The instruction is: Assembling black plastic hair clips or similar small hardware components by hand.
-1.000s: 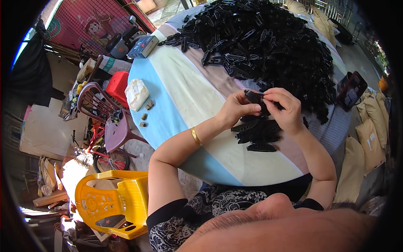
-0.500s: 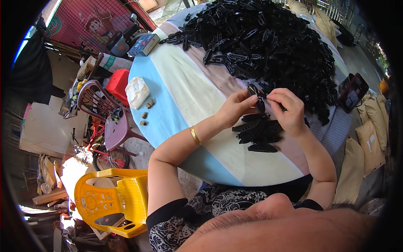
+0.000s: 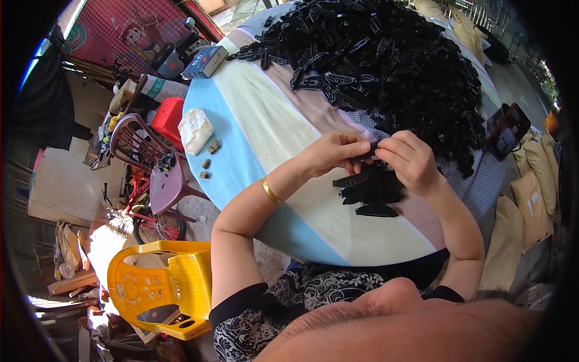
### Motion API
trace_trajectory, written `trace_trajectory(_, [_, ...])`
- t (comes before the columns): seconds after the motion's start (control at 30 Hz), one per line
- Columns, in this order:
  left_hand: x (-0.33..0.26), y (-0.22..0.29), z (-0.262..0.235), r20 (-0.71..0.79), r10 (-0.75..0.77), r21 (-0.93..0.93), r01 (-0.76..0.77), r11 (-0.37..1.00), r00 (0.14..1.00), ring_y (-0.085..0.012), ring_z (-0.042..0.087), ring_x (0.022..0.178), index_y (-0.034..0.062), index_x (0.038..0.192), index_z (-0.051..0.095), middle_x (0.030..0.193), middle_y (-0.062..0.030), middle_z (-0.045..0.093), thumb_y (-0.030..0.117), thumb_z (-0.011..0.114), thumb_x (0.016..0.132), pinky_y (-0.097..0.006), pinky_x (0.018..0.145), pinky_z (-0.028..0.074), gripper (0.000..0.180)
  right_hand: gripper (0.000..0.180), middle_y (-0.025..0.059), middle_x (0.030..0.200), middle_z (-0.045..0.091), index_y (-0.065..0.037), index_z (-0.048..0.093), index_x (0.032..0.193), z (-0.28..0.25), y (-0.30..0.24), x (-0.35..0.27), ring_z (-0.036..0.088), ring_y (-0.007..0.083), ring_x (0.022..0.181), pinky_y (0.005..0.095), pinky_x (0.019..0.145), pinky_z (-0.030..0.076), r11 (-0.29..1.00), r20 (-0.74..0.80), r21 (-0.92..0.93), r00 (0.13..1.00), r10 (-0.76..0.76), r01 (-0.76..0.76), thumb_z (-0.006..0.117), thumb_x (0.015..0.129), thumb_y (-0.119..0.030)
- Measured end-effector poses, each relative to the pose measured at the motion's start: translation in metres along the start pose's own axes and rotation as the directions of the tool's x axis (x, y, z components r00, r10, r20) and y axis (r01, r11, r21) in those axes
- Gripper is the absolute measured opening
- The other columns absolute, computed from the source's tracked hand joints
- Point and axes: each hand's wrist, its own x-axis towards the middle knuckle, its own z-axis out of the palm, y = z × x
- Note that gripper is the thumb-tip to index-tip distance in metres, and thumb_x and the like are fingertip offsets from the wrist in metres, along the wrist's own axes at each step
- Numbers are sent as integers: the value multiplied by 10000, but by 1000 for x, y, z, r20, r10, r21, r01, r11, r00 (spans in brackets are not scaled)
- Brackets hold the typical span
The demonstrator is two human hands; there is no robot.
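Black plastic piece [image 3: 369,151] pinched between both hands [image 3: 374,158] near table's edge [image 3: 338,256].

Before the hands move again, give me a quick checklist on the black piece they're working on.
1. Black plastic piece held by both hands: ok.
2. Left hand fingertips on it: ok.
3. Right hand pinching the other end: ok.
4. Small finished pile directly below the hands: ok.
5. Big heap of black parts within view behind: ok.
6. Piece fully snapped together: cannot tell.
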Motion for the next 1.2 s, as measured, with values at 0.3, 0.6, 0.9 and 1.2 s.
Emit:
trace_trajectory(0.3, [-11, 1, 16, 142, 581, 827, -419, 376, 801, -175, 653, 728, -23, 1133, 588, 903, -115, 673, 19, 680, 782, -272, 656, 522, 366, 271, 114, 907, 665, 4, 672, 900, 7, -4, -2, 621, 282, 878, 334, 722, 518, 895, 39, 192, 914, 403, -403, 750, 694, -154])
trace_trajectory(0.6, [-9, 0, 21, 175, 493, 863, -374, 340, 852, -230, 649, 757, 23, 1084, 627, 880, -137, 664, 91, 700, 762, -320, 695, 515, 337, 314, 100, 910, 688, 9, 648, 1050, 1, 21, -21, 649, 143, 760, 249, 683, 512, 320, 560, 567, 641, 525, -759, 729, 773, -116])
trace_trajectory(0.9, [47, 17, -81, 187, 790, 944, 116, -310, 584, -304, 514, 1057, 56, 1045, 638, 1090, -116, 596, 32, 613, 729, -357, 852, 466, 317, 200, 78, 760, 614, -31, 675, 813, -5, 32, -28, 614, 220, 720, 320, 628, 500, 824, 396, -285, 722, 567, -490, 752, 669, -146])
trace_trajectory(1.2, [51, 21, -92, 359, 758, 879, 76, -471, 544, -261, 567, 987, 47, 941, 604, 1054, -81, 610, 34, 618, 750, -338, 813, 494, 191, 219, 80, 814, 628, -38, 641, 914, 4, 26, -30, 597, 274, 795, 344, 696, 511, 848, 234, -169, 816, 529, -502, 618, 703, 12])
